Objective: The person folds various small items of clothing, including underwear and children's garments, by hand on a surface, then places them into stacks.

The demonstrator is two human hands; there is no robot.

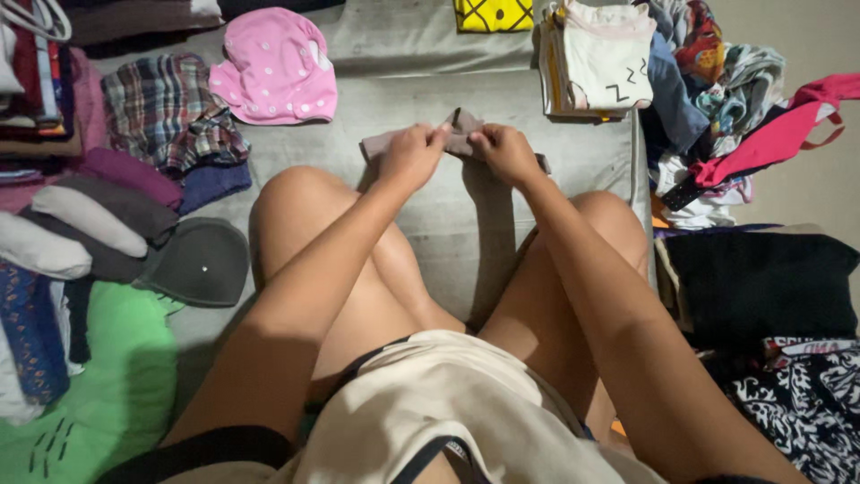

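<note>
Grey fabric bed surface (421,54), clothes on both sides; pink dotted cloth cap (276,64) and plaid folded shirt (166,112) far left, stack of folded pale shirts (600,58) far right; small brownish-grey cloth piece (457,139) lies on bed beyond the knees; left hand (410,154) and right hand (506,152) close together, arms extended, both pinching its top edge.

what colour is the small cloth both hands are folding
Taupe, a greyish brown: the small cloth pinched by left hand and right hand, head view.
</note>
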